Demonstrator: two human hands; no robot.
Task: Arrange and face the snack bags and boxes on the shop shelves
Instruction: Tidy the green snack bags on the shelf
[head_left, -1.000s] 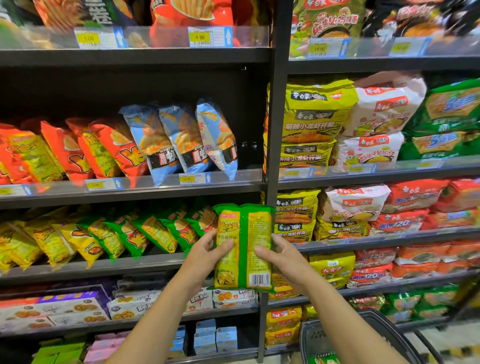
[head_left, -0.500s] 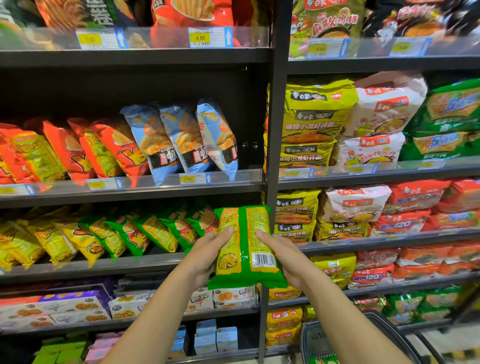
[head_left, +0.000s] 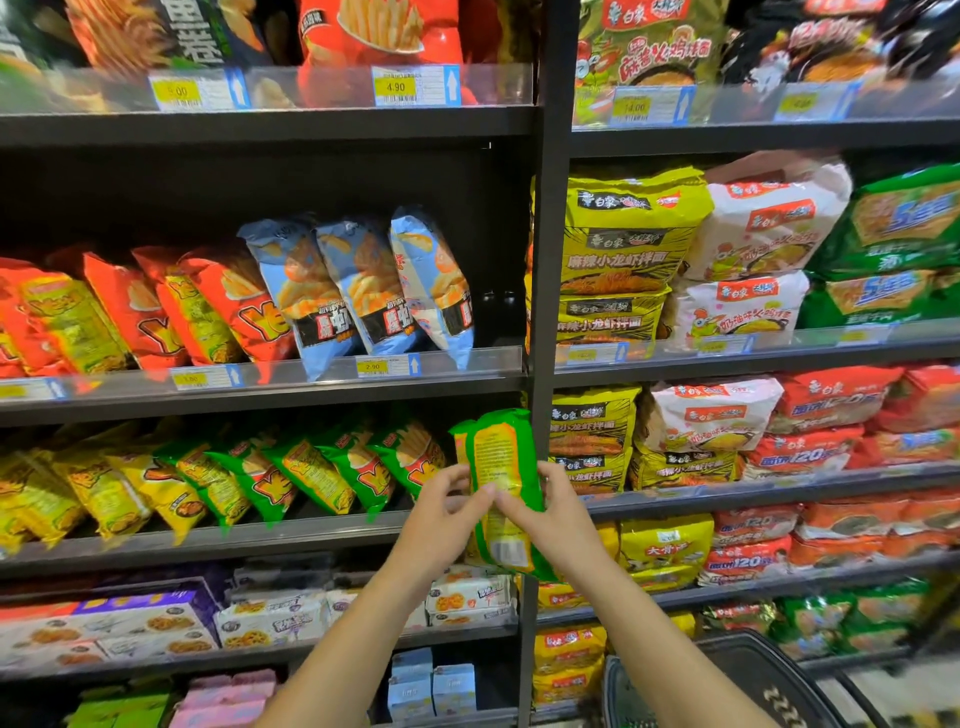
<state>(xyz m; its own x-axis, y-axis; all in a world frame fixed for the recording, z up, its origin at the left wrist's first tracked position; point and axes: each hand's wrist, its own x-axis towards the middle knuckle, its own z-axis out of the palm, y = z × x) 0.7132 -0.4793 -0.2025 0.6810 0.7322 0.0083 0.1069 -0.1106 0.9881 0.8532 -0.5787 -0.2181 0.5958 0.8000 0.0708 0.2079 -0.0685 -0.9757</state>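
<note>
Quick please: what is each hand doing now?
Left hand: grips the green snack bag.
Right hand: grips the same bag.

View: a single wide-angle camera worn on the person's head.
Facing: forward and slightly down, onto the shop shelves (head_left: 260, 389); the black upright post (head_left: 545, 260) runs just right of centre.
Nearness: close; both forearms enter from the bottom edge.
Centre: the green snack bag (head_left: 501, 457), held between the left hand (head_left: 441, 512) and the right hand (head_left: 558, 519).
Edges: top shelf cropped above; dark basket (head_left: 753, 670) at lower right; shelf lines tilt toward the sides.
</note>
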